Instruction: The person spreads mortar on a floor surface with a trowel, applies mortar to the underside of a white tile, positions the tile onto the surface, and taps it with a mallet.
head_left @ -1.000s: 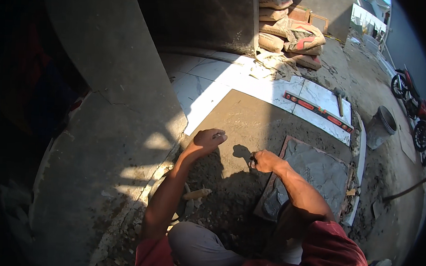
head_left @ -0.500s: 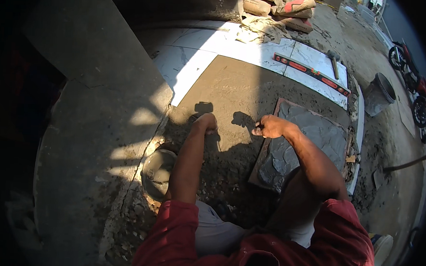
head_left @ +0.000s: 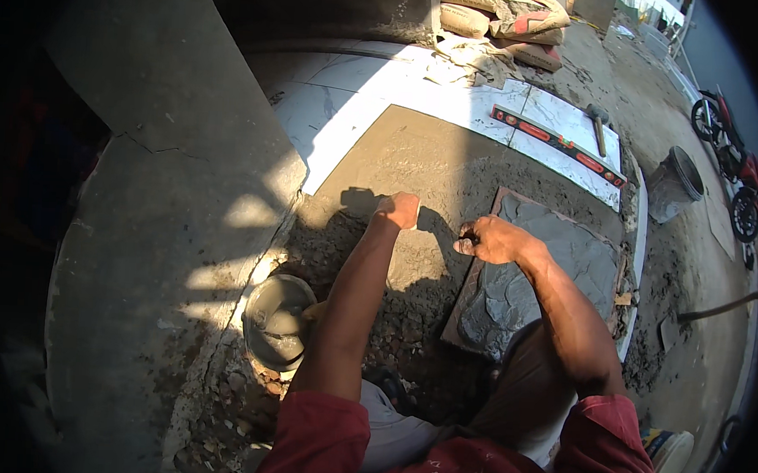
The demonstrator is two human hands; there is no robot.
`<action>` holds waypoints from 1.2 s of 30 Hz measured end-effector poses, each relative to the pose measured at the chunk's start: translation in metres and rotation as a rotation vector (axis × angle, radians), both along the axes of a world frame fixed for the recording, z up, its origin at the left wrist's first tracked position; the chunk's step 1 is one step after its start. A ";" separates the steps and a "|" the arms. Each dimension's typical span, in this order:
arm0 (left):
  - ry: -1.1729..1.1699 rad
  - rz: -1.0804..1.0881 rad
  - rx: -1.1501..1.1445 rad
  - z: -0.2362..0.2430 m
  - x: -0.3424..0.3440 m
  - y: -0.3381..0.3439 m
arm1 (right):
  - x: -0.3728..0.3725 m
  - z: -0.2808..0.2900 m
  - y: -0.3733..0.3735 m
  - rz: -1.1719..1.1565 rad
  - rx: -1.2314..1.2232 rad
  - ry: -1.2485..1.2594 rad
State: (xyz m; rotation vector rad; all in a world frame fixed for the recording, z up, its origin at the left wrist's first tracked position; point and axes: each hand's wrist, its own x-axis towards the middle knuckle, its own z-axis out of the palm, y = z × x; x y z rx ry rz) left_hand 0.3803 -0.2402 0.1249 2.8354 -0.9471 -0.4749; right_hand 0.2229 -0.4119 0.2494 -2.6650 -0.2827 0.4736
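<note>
Head view: we see the bare left hand (head_left: 400, 209) and bare right hand (head_left: 499, 240) apart, fingers curled, near the flat grey-brown mortar bed (head_left: 417, 149); whether either grips anything, we cannot tell. Right lies a rectangular slab coated with wet grey mortar (head_left: 569, 249); beyond, a red-and-black spirit level (head_left: 559, 145).

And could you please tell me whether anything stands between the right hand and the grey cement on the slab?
Nothing visible does: the right hand is by the left edge of the grey cement, with its forearm over it in view. The level and hammer lie farther off, on the white tiles.
</note>
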 end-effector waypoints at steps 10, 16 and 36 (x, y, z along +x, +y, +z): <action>0.146 -0.050 -0.122 -0.027 0.013 0.020 | 0.002 0.003 -0.007 -0.050 0.028 0.053; 0.475 0.113 -0.035 0.009 0.003 0.022 | -0.003 -0.026 -0.030 -0.028 0.052 -0.020; -0.002 0.234 -0.533 0.131 -0.009 0.038 | 0.020 -0.126 0.267 0.552 0.443 0.213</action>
